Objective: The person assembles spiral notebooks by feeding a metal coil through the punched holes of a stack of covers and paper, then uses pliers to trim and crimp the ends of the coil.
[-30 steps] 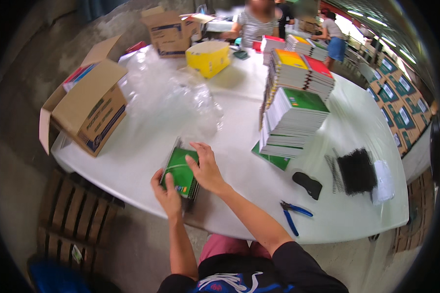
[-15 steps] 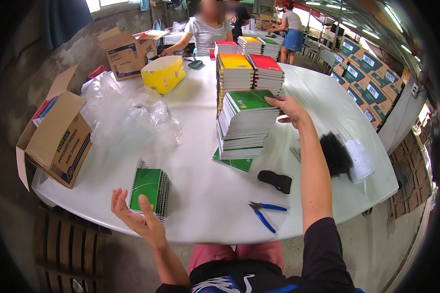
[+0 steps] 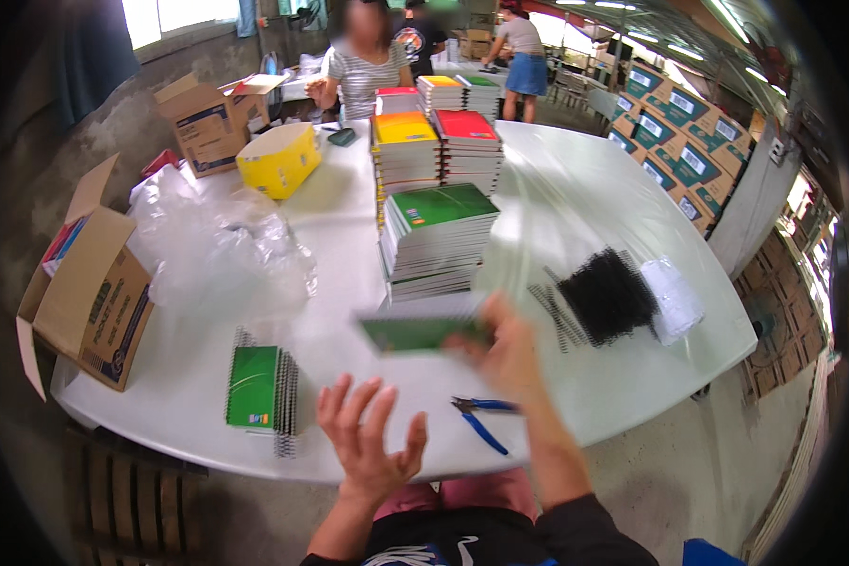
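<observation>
My right hand, smeared by motion, grips a thin green-covered notebook by its right end, over the middle of the table. Palm up and fingers spread, my left hand is empty just below and left of it. Beyond the held notebook stands a tall stack of green notebooks. To the left of my left hand lies a small pile of green spiral-bound notebooks. Blue-handled cutting pliers rest by my right forearm.
Black spiral coils and a white wrapped bundle lie at the right. Yellow and red notebook stacks rise farther back. Clear plastic, a yellow box and open cartons occupy the left. A person is across the table.
My right hand has come from the tall stack toward me, now holding a green notebook. My left hand has moved right, away from the spiral-bound pile. The view has shifted slightly.
</observation>
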The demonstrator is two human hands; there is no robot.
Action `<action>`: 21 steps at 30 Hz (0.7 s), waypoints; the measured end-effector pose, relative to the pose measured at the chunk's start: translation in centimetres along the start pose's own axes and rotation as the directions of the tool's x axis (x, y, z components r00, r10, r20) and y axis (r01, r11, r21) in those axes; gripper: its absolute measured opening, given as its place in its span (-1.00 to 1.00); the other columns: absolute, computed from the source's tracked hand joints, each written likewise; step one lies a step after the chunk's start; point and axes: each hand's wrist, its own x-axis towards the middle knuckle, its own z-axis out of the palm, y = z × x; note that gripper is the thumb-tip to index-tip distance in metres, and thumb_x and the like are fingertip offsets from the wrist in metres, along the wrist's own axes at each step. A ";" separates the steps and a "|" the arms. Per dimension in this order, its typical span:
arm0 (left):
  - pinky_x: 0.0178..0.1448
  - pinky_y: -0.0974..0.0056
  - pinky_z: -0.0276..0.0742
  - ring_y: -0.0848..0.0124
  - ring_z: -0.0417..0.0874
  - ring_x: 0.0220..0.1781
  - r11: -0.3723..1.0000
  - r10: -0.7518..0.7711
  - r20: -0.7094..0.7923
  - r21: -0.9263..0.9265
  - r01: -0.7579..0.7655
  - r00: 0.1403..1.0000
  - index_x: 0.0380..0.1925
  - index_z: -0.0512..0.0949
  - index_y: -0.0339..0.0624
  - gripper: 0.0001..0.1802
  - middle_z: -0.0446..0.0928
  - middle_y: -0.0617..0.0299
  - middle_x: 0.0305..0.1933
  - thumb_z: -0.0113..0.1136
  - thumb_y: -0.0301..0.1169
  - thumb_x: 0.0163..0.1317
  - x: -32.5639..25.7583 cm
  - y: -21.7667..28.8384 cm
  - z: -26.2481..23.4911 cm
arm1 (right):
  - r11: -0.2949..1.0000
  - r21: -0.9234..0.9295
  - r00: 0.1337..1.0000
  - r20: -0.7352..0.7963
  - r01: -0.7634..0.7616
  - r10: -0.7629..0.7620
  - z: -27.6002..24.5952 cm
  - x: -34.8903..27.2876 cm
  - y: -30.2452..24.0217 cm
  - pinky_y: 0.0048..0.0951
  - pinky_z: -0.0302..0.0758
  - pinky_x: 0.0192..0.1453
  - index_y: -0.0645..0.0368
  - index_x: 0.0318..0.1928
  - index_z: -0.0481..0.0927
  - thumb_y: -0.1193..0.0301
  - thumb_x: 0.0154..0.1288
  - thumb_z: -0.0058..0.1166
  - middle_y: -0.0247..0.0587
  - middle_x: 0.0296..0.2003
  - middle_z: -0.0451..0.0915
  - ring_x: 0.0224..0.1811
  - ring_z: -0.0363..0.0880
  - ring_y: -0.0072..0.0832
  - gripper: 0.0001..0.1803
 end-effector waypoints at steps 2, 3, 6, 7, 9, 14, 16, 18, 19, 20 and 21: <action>0.40 -0.19 -0.18 0.08 0.29 0.29 0.994 -0.053 0.246 0.102 0.029 0.968 0.05 0.40 -0.14 -0.55 0.42 0.15 0.06 0.20 -0.30 0.16 -0.2 1.7 2.1 | 0.998 0.049 0.996 0.085 0.030 -0.034 2.7 -5.4 2.4 -0.11 0.43 -0.43 0.10 -0.33 0.40 0.32 0.03 0.31 -0.01 -0.54 0.51 -0.46 0.55 0.03 -0.68; 0.38 -0.29 -0.43 0.23 0.31 0.28 0.978 -0.174 0.340 0.166 0.123 0.924 -0.02 0.49 0.08 -0.60 0.45 0.34 0.00 0.23 -0.18 0.11 -1.4 1.3 3.4 | 0.999 -0.033 0.990 0.139 -0.008 0.013 4.6 -8.1 3.6 -0.13 0.46 -0.38 0.11 -0.30 0.42 0.35 0.01 0.31 -0.02 -0.48 0.53 -0.41 0.57 0.00 -0.68; 0.34 -0.38 -0.46 0.30 0.36 0.20 0.967 -0.214 0.460 0.224 0.120 0.862 -0.12 0.51 0.13 -0.66 0.44 0.38 -0.14 0.26 -0.16 0.08 -5.3 -1.0 5.3 | 0.981 -0.167 0.950 0.308 0.095 -0.039 4.7 -9.4 5.4 -0.17 0.50 -0.21 0.14 -0.20 0.45 0.43 -0.04 0.28 -0.04 -0.32 0.56 -0.26 0.58 -0.07 -0.64; 0.32 -0.43 -0.45 0.34 0.38 0.12 0.967 -0.176 0.411 0.242 0.079 0.895 -0.22 0.53 0.18 -0.71 0.39 0.39 -0.25 0.29 -0.13 0.04 -6.0 -1.3 5.6 | 0.971 -0.173 0.922 0.377 0.164 -0.088 4.3 -9.0 5.2 -0.18 0.50 -0.15 0.15 -0.16 0.46 0.46 -0.05 0.27 -0.05 -0.27 0.56 -0.21 0.58 -0.09 -0.62; 0.32 -0.43 -0.42 0.34 0.39 0.11 0.964 -0.175 0.441 0.260 0.061 0.880 -0.25 0.54 0.19 -0.73 0.39 0.40 -0.25 0.29 -0.14 0.03 -6.5 -1.8 5.4 | 0.965 0.050 0.902 0.347 0.257 -0.258 1.1 -5.5 5.0 -0.20 0.48 -0.02 0.15 -0.07 0.48 0.50 -0.04 0.23 -0.08 -0.17 0.54 -0.10 0.55 -0.12 -0.57; 0.29 -0.40 -0.26 0.33 0.41 0.06 0.988 -0.102 0.436 0.149 0.041 0.894 -0.29 0.55 0.18 -0.69 0.39 0.37 -0.24 0.36 -0.11 -0.06 -5.2 -1.7 5.4 | 0.849 -0.508 0.981 -0.182 -0.147 0.061 -5.5 1.6 14.0 -0.19 0.41 0.09 0.09 0.01 0.49 0.39 0.03 0.26 -0.12 -0.08 0.51 0.01 0.46 -0.09 -0.53; 0.26 -0.36 -0.15 0.30 0.41 0.05 0.990 -0.099 0.414 0.129 0.050 0.905 -0.29 0.55 0.12 -0.61 0.38 0.34 -0.25 0.43 -0.11 -0.14 -4.8 -1.9 5.3 | 0.686 -0.671 0.959 -0.200 -0.282 0.199 -5.3 1.0 17.7 -0.15 0.42 0.07 0.09 0.00 0.50 0.39 0.06 0.23 -0.08 -0.08 0.50 -0.02 0.46 -0.07 -0.56; 0.25 -0.33 -0.12 0.30 0.40 0.05 0.989 -0.124 0.369 0.116 0.087 0.921 -0.33 0.54 0.11 -0.55 0.38 0.33 -0.25 0.47 -0.04 -0.24 -4.7 -1.8 5.5 | 0.662 -0.689 0.955 -0.198 -0.296 0.221 -5.2 0.8 20.8 -0.12 0.43 0.04 0.10 0.00 0.50 0.41 0.09 0.19 -0.04 -0.09 0.51 -0.02 0.46 -0.06 -0.59; 0.24 -0.31 -0.11 0.30 0.40 0.05 0.989 -0.138 0.353 0.106 0.107 0.925 -0.35 0.54 0.10 -0.52 0.38 0.33 -0.25 0.49 -0.01 -0.29 -4.9 -1.6 5.6 | 0.730 -0.634 0.966 -0.178 -0.257 0.185 -5.3 0.6 22.0 -0.11 0.44 0.03 0.11 0.00 0.49 0.42 0.11 0.16 -0.02 -0.10 0.51 -0.02 0.46 -0.05 -0.61; 0.25 -0.31 -0.11 0.30 0.39 0.05 0.986 -0.148 0.324 0.120 0.115 0.935 -0.37 0.53 0.09 -0.51 0.38 0.33 -0.25 0.49 0.00 -0.31 -5.3 -1.5 6.1 | 0.789 -0.575 0.975 -0.163 -0.217 0.149 -5.7 0.4 23.3 -0.11 0.44 0.01 0.12 0.01 0.49 0.43 0.13 0.13 0.00 -0.12 0.52 -0.01 0.46 -0.05 -0.62; 0.25 -0.30 -0.11 0.30 0.39 0.05 0.982 -0.157 0.292 0.145 0.119 0.944 -0.39 0.53 0.08 -0.50 0.39 0.34 -0.25 0.49 0.01 -0.33 -5.7 -1.6 6.4 | 0.747 -0.628 0.975 -0.120 -0.220 0.186 -6.0 0.8 23.4 -0.07 0.43 0.01 0.13 0.04 0.48 0.48 0.18 0.03 -0.03 -0.14 0.53 -0.01 0.46 -0.08 -0.63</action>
